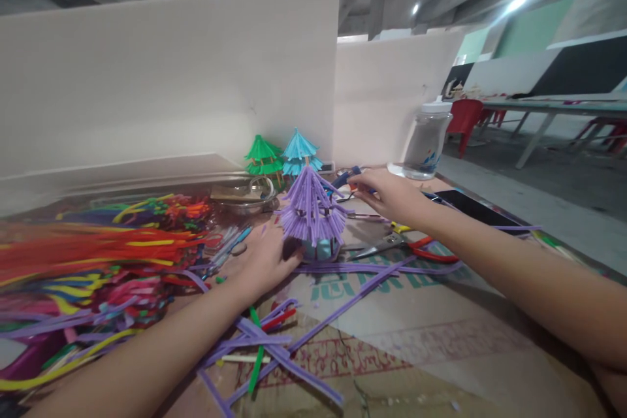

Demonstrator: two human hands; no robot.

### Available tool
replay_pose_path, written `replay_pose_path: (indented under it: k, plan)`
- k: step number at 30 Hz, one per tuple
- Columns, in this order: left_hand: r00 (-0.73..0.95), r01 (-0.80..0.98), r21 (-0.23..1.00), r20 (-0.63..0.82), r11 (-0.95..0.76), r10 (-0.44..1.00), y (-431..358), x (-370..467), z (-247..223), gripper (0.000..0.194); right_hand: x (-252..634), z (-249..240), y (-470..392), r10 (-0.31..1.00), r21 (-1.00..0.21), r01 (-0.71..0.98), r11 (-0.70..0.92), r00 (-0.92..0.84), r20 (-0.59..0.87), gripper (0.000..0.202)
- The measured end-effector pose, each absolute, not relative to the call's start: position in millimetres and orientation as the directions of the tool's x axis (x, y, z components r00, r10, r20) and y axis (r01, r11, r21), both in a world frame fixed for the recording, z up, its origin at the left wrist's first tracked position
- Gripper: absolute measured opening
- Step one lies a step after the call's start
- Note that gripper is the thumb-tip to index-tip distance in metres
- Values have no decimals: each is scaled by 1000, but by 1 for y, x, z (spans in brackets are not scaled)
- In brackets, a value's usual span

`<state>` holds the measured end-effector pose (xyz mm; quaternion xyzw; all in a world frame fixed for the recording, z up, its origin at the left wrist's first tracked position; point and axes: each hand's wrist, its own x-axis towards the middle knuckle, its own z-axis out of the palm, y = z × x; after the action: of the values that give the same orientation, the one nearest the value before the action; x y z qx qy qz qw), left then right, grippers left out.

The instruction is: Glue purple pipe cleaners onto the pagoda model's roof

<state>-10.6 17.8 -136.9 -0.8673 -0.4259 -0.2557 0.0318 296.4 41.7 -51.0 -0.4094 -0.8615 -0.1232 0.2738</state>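
A purple two-tiered pagoda model (313, 209) made of fuzzy pipe cleaners stands upright on a pale blue round base (321, 249). My left hand (259, 255) is at its left side, thumb and fingers closed about the lower part; the far fingertips are hidden behind it. Beyond the model to the right, my right hand (385, 192) closes on a blue glue gun (347, 176) with an orange trigger, partly covered by the fingers. Scissors (409, 245) with red-orange handles lie open right of the base. Purple pipe cleaners (289, 353) are strewn in front.
Green (263, 155) and light blue pagoda models (300, 150) stand behind. Bundles of coloured pipe cleaners (98, 248) cover the left side. A metal bowl (242, 199) sits behind my left hand. A water bottle (426, 140) and dark phone (477, 210) are at the right.
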Motion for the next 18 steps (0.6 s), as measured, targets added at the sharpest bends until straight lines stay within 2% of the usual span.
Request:
replay_pose_path:
  k: [3, 5, 7, 9, 13, 15, 18]
  plan:
    - [472, 776, 187, 462, -602, 751, 16, -8, -134, 25, 290, -49, 26, 391, 190, 686, 702, -595, 702, 30]
    - [461, 781, 201, 454, -591, 763, 16, -7, -133, 23, 282, -46, 14, 238, 332, 616, 715, -661, 712, 30]
    - [466, 779, 201, 450, -594, 762, 16, -6, -132, 24, 273, -44, 2, 158, 438, 541, 718, -740, 654, 33]
    - [477, 779, 190, 438, -597, 762, 16, -6, -132, 26, 264, -44, -7, 160, 487, 501, 715, -796, 584, 37]
    - [487, 778, 181, 431, -602, 759, 16, -7, -131, 28, 256, -44, -16, 225, 468, 497, 731, -823, 522, 42]
    - [495, 757, 196, 451, -623, 743, 16, -7, -130, 29, 261, -41, -19, 261, 391, 513, 764, -801, 540, 37]
    - [469, 742, 254, 465, -620, 751, 16, -6, -130, 27, 279, -39, -22, 396, 223, 576, 786, -747, 534, 31]
